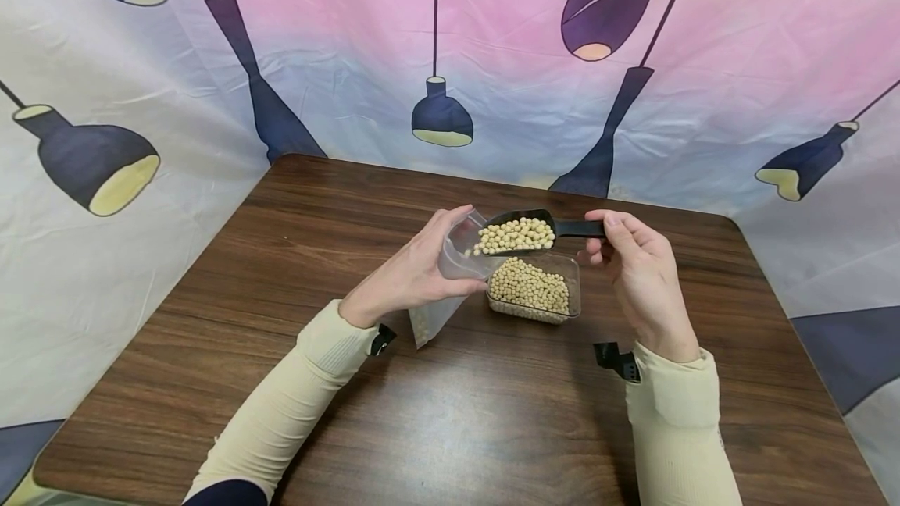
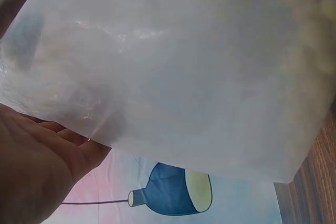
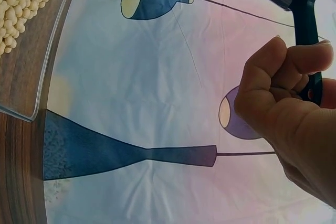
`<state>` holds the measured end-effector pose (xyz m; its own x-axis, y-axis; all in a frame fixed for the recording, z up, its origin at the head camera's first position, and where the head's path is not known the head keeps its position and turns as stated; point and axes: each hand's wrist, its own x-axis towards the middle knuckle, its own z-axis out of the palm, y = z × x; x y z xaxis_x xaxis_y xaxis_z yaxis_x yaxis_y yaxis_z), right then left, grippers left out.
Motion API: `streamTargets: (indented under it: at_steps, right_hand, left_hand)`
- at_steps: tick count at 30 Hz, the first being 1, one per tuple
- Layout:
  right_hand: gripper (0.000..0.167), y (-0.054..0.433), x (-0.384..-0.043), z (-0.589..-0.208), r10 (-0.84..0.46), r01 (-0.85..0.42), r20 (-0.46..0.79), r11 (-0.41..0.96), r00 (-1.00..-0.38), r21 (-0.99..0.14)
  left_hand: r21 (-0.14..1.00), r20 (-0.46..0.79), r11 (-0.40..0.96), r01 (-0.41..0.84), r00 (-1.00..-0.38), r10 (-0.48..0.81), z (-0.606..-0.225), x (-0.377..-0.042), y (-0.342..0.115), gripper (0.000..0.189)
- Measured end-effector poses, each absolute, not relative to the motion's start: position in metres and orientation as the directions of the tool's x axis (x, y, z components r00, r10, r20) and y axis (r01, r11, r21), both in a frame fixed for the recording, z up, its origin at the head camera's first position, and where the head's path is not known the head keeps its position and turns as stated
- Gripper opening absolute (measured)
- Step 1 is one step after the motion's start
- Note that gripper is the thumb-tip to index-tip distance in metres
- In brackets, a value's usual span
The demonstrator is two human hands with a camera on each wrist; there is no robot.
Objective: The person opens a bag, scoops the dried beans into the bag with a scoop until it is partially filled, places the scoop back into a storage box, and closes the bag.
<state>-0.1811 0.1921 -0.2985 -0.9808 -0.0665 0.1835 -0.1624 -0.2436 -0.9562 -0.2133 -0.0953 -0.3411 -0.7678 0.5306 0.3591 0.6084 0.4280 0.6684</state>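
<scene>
A black scoop (image 1: 566, 228) heaped with pale beans (image 1: 519, 235) is held at the mouth of a cloudy plastic bag (image 1: 436, 315), above a brown wooden table (image 1: 450, 428), as I watch from inside the room. The left hand (image 1: 415, 262) has its grip spread wide around the bag's mouth, thumb on the near side, holding it apart for the load; the right hand (image 1: 643, 276) has a narrow grip, pinched on the end of the scoop's handle. Below the scoop stands a clear tub (image 1: 576, 295), well stocked with the same beans, and some show through the bag's lower end. The step in hand looks to be filling: the scoop's front lies within the bag's mouth, a few beans at its lip, most of the load yet to go in. The next move, I would judge, calls for raising the handle so that the beans slide down into the bag, with the rim held around the scoop. Too quick a tilt could spill some onto the table.
</scene>
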Motion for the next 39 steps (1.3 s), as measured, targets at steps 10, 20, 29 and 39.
streamTargets:
  at_steps: [10, 20, 29, 39]
  right_hand:
    - [0.030, 0.1938, -0.1804, -0.2988, -0.068, -0.195, 0.218, -0.247, -0.974, -0.949]
    - [0.029, 0.1950, -0.1801, -0.2984, -0.061, -0.208, 0.236, -0.294, -0.970, -0.933]
    - [0.026, 0.1941, -0.1790, -0.2976, -0.061, -0.199, 0.226, -0.299, -0.972, -0.933]
    - [0.030, 0.1940, -0.1794, -0.2973, -0.055, -0.206, 0.235, -0.312, -0.970, -0.927]
  left_hand:
    - [0.673, 0.343, 0.439, 0.595, -0.777, 0.528, -0.3418, -0.2136, -0.0965, 0.098]
    - [0.674, 0.343, 0.439, 0.594, -0.778, 0.526, -0.3410, -0.2127, -0.0971, 0.097]
    - [0.681, 0.343, 0.428, 0.594, -0.776, 0.529, -0.3408, -0.2124, -0.0970, 0.097]
    - [0.668, 0.370, 0.414, 0.618, -0.759, 0.536, -0.3427, -0.2143, -0.0968, 0.096]
